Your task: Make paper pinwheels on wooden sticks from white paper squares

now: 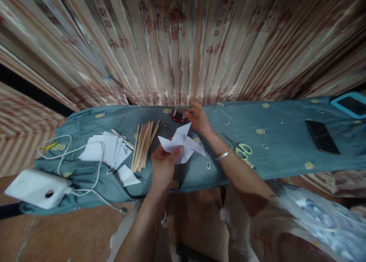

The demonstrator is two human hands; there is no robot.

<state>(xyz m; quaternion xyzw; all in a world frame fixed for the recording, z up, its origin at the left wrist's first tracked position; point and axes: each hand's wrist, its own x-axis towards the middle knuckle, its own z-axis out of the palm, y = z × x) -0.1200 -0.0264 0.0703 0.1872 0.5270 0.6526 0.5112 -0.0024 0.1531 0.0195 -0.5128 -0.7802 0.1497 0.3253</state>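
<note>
Centrally, the left hand (164,163) is closed on a white paper pinwheel (187,143), thumb in front, holding it above the cloth-covered surface (217,185). Beyond it, the right hand (201,121) has its fingers loosely bent beside a small red-based box (179,115); whether they pinch anything cannot be told. Tiny printed labels on the cloth are too small to read. Both forearms reach forward, the right angled inward, a silvery bracelet (224,154) at its wrist.
</note>
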